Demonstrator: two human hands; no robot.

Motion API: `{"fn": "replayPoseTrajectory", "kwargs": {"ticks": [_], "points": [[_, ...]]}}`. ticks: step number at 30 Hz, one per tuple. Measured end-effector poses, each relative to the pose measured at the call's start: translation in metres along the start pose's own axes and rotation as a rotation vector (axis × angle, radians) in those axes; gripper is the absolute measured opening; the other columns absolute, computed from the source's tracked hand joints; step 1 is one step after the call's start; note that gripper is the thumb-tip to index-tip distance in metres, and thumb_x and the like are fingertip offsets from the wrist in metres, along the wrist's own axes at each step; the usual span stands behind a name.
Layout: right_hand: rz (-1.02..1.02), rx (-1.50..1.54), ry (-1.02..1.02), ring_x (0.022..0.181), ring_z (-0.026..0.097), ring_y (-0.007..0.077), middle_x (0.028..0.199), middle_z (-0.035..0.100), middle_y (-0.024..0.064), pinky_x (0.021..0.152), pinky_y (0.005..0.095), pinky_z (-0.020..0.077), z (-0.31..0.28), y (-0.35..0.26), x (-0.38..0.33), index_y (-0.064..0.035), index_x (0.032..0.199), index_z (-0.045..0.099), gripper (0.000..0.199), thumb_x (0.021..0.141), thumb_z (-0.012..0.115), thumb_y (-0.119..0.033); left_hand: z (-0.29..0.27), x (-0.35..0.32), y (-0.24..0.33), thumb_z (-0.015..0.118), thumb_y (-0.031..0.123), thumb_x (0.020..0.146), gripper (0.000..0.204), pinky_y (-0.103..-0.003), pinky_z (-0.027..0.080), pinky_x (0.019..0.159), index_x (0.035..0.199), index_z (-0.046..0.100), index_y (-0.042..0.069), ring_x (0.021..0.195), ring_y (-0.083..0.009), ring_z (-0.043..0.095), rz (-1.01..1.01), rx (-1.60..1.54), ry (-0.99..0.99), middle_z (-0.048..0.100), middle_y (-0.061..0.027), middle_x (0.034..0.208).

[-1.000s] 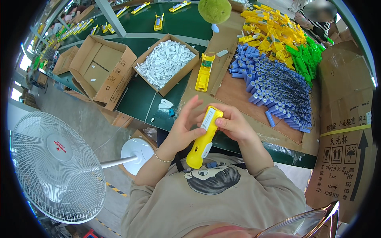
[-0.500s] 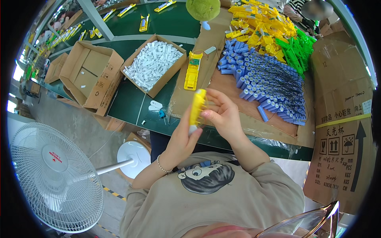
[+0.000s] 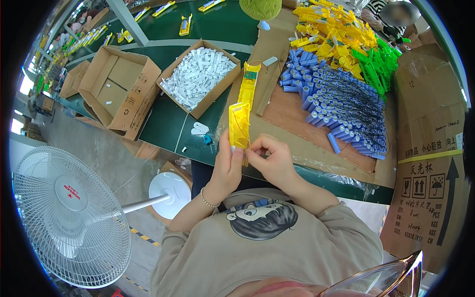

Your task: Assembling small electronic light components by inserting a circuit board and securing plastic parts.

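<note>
My left hand [image 3: 227,171] grips the lower end of a yellow plastic casing [image 3: 239,123], held upright with its hollow side in view. A thin dark wire runs inside the casing. My right hand [image 3: 272,159] is closed in a pinch at the casing's lower right edge; what lies between its fingertips is too small to make out. Just beyond, a second yellow casing [image 3: 247,91] with a green circuit board lies on the cardboard, partly covered by the held one. To the right stand many blue cylindrical battery cells [image 3: 341,109] with dark wires.
An open carton [image 3: 216,95] of small white parts stands left of the cardboard, beside another open carton [image 3: 137,101]. Yellow casings [image 3: 331,29] and green parts [image 3: 373,67] are heaped at the far right. A large carton [image 3: 425,148] borders the right; a fan [image 3: 71,213] stands left.
The yellow casing has turned from edge-on to show its hollow side. My right hand has moved down from its upper part to the lower edge, fingers now pinched. The view has shifted slightly.
</note>
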State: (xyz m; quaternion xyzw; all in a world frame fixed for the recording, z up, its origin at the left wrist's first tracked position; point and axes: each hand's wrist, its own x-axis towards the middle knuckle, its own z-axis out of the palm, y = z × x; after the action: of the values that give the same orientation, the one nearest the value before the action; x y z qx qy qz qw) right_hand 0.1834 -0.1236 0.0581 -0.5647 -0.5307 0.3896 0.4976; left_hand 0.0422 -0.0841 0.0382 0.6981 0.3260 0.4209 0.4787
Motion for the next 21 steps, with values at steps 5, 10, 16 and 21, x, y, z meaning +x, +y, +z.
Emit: {"fn": "replayPoseTrajectory", "kwargs": {"ticks": [5, 10, 16, 21], "points": [[0.098, 0.59, 0.131, 0.067, 0.056, 0.0054, 0.073, 0.059, 0.0027, 0.058, 0.022, 0.0448, 0.001, 0.001, 0.009, 0.0001, 0.08, 0.06, 0.007, 0.081, 0.066, -0.005, 0.002, 0.0, 0.003, 0.036, 0.011, 0.095, 0.044, -0.03, 0.046, 0.078, 0.136, 0.025, -0.004, 0.086, -0.0191, 0.057, -0.008, 0.05, -0.099, 0.056, -0.014, 0.103], [0.069, 0.096, 0.039, 0.067, 0.055, 0.0071, 0.068, 0.057, -0.0001, 0.062, 0.0227, 0.0421, -0.002, -0.008, -0.001, -0.003, 0.073, 0.059, 0.011, 0.078, 0.069, -0.005, 0.002, -0.001, 0.002, 0.039, 0.009, 0.094, 0.045, -0.03, 0.044, 0.083, 0.136, 0.026, -0.004, 0.093, -0.0183, 0.055, -0.048, 0.0, -0.072, 0.053, -0.0136, 0.109], [-0.293, -0.363, 0.041, 0.063, 0.057, 0.0178, 0.068, 0.057, 0.0056, 0.059, 0.0291, 0.042, -0.001, 0.002, -0.004, -0.0038, 0.07, 0.057, 0.015, 0.074, 0.071, -0.008, 0.007, 0.001, -0.008, 0.042, 0.006, 0.094, 0.047, -0.029, 0.035, 0.096, 0.136, 0.025, -0.004, 0.112, -0.0168, 0.044, -0.146, -0.219, -0.021, 0.044, -0.0113, 0.123], [-0.211, -0.27, -0.093, 0.069, 0.06, 0.0229, 0.076, 0.061, 0.0099, 0.061, 0.0317, 0.0467, -0.032, -0.001, 0.026, -0.0011, 0.083, 0.063, 0.01, 0.077, 0.068, -0.007, 0.001, 0.006, -0.004, 0.036, 0.004, 0.093, 0.041, -0.028, 0.047, 0.078, 0.133, 0.027, 0.001, 0.086, -0.0146, 0.056, -0.252, -0.384, -0.025, 0.051, -0.01, 0.105]]}}
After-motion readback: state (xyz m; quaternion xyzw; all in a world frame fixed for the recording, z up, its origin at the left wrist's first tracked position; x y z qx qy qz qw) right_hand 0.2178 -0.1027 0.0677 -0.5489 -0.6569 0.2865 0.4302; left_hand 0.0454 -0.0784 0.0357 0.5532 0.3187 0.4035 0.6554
